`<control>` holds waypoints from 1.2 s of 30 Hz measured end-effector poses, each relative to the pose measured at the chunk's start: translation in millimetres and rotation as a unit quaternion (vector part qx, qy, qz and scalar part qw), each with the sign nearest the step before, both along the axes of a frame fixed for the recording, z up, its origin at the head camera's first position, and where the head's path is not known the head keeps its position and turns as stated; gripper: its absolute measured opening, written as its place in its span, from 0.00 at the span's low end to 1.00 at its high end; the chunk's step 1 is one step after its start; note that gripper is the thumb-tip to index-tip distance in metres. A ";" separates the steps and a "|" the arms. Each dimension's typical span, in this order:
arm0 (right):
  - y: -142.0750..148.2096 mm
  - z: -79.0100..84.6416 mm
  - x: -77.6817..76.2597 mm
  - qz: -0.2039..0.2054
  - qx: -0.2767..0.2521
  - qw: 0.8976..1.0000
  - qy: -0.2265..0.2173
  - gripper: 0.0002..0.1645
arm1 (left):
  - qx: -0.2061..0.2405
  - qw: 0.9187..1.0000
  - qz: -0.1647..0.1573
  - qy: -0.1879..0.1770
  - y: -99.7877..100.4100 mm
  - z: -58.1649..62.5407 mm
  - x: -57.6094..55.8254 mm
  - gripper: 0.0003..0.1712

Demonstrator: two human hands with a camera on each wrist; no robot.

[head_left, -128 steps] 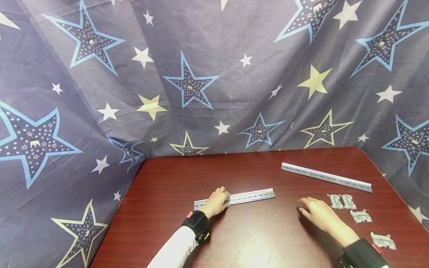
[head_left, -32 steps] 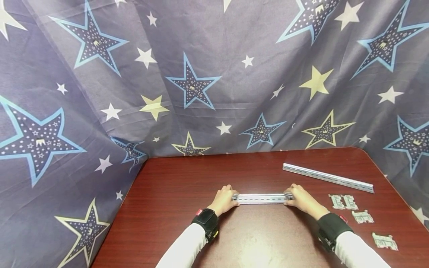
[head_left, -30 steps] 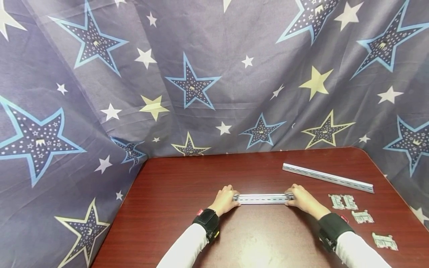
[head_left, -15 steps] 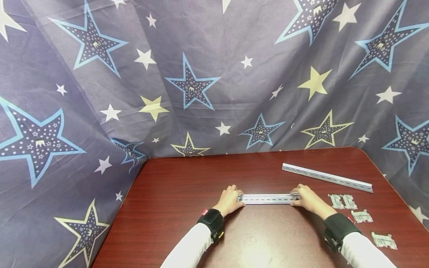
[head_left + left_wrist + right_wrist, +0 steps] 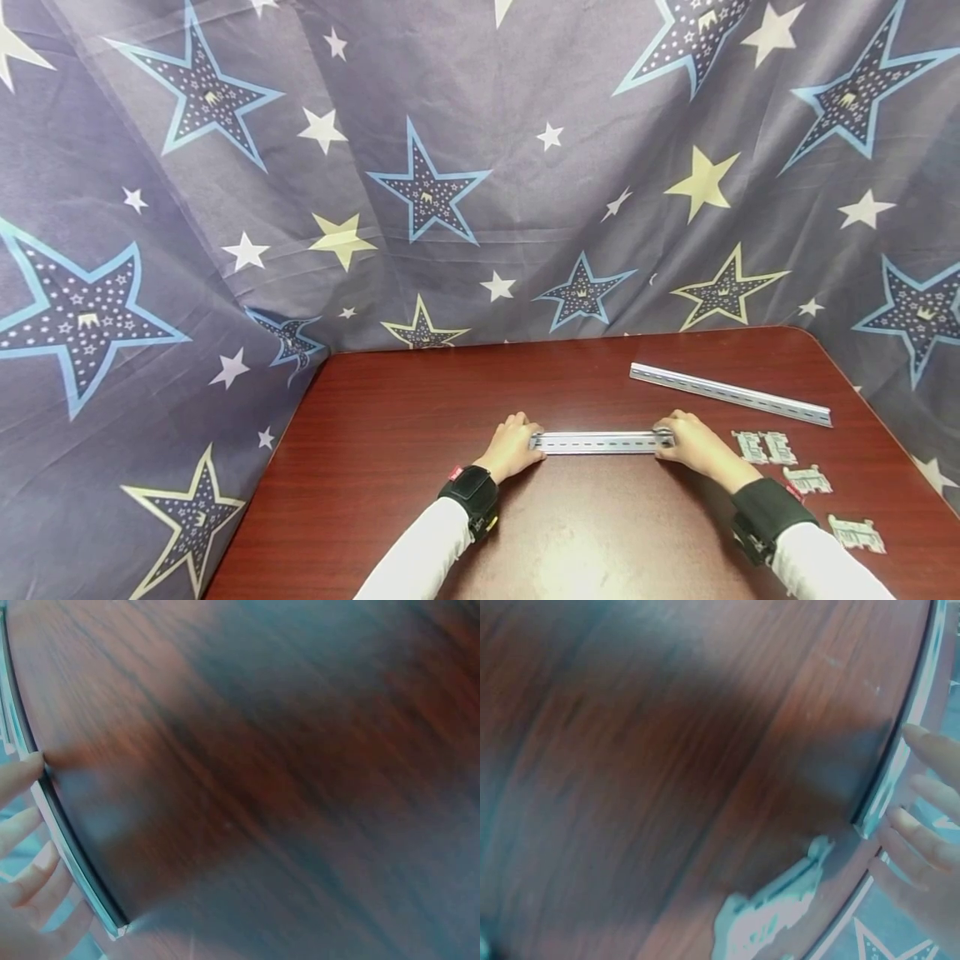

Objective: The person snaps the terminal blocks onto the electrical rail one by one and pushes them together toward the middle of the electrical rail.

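Observation:
A slotted silver DIN rail lies level from left to right over the middle of the table. My left hand grips its left end, and my right hand holds it by the right end. In the left wrist view the thumb meets the near edge of the rail, with the other fingers on the far side. The right wrist view has the thumb at the near edge of the rail and the fingers beyond it. Both rail ends are partly hidden by the hands in the head view.
A second slotted rail lies slantwise at the back right. Several pale grey-green terminal blocks lie at the right: a pair behind, another nearer, and one nearest the front. A star-patterned curtain hangs behind the table.
Earlier the rail lay tilted, gripped by the left hand alone while the right hand was off it. The right hand then took the other end, the rail levelled, and both hands shifted it slightly right.

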State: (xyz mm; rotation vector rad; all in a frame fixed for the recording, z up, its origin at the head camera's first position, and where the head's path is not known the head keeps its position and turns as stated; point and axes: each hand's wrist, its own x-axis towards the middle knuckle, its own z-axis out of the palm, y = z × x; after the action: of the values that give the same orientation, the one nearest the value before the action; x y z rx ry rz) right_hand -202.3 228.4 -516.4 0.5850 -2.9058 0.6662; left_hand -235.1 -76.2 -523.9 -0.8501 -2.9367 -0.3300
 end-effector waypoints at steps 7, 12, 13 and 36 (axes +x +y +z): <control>14.5 13.2 10.3 -0.007 0.007 1.000 0.006 0.19 | 0.050 0.998 -0.029 0.010 -10.8 -17.7 -10.6 0.22; 28.6 21.4 19.2 -0.025 0.012 1.000 0.001 0.18 | 0.058 0.998 -0.027 0.010 -16.0 -19.6 -12.3 0.22; 31.4 22.6 21.3 -0.032 0.011 0.999 -0.005 0.18 | 0.058 0.998 -0.025 0.011 -16.7 -18.1 -11.4 0.22; 56.8 6.1 52.3 -0.088 0.000 0.996 -0.023 0.17 | 0.031 0.999 0.007 -0.005 -23.4 -6.2 -2.4 0.21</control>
State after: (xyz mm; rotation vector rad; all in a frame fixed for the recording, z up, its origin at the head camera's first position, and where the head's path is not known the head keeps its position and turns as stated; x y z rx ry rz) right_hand -150.1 285.2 -510.2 0.3105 -2.9544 0.6651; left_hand -237.5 -99.7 -530.2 -0.8208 -2.9244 -0.4227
